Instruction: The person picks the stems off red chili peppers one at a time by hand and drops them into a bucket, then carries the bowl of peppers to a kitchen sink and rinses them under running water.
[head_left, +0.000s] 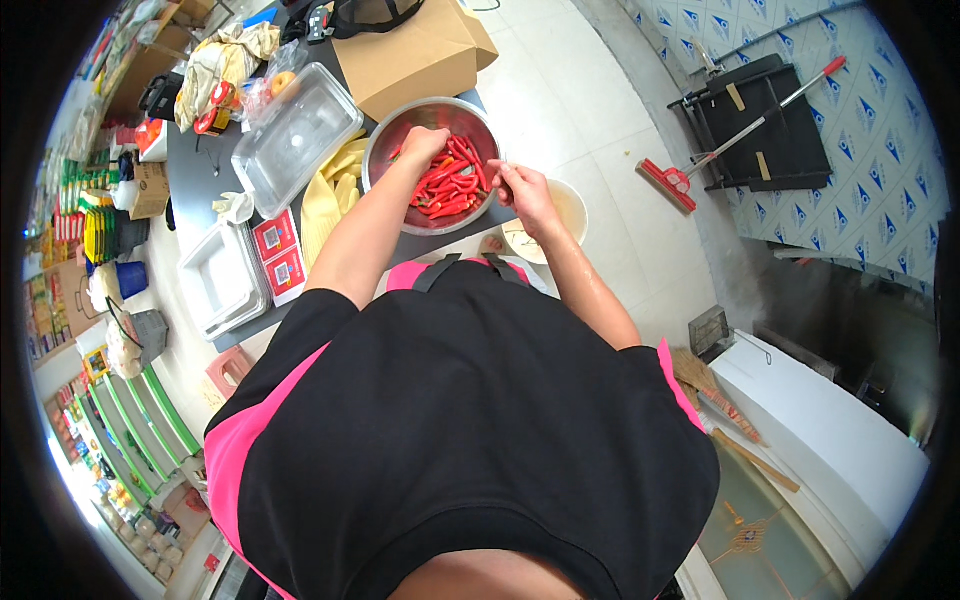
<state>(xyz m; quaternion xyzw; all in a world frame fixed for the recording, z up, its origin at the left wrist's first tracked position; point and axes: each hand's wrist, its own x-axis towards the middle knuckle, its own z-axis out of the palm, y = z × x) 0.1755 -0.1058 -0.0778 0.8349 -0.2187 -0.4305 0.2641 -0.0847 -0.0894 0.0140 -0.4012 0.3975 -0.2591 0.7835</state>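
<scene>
A stainless steel bowl holds many red chili peppers, a few with green stems. My left hand reaches over its left side, fingers curled low at the peppers; what they grip is hidden. Just outside the bowl's right rim is my right hand, thumb and fingers drawn together, with red at the fingertips; whether that is a held pepper I cannot tell. Below this hand stands a white bucket with pale, unclear contents. Yellow rubber gloves lie left of the bowl.
A clear plastic tub, stacked white trays and red printed cards share the dark table. A cardboard box sits behind the bowl. A red floor squeegee leans at right; brooms are lower right.
</scene>
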